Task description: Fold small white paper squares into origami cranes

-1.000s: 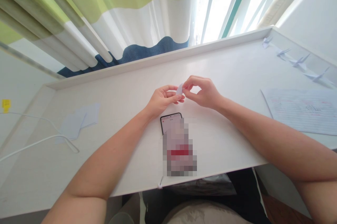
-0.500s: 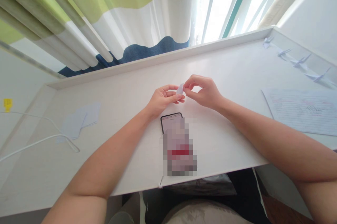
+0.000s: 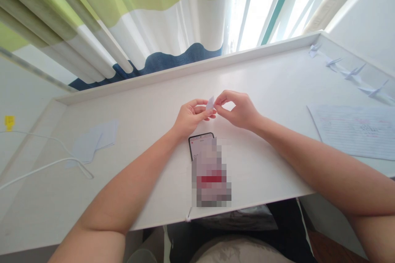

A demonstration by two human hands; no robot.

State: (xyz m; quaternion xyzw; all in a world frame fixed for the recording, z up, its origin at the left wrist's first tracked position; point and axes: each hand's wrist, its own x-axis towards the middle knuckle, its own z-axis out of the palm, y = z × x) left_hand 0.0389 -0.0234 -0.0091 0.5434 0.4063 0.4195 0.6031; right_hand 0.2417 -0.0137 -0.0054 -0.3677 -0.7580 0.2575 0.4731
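My left hand and my right hand meet above the middle of the white desk. Both pinch a small folded piece of pale paper between thumb and fingertips. The paper stands up between the two hands, with only its top corner showing. A phone lies flat on the desk just below the hands, its screen partly blurred out.
A few pale paper squares lie at the left, beside a white cable. Several small folded paper cranes line the right rim. A lined written sheet lies at the right. A curtain hangs behind the desk.
Hands stay in place; the fingers shift slightly on the small paper, which sits a little more upright now.
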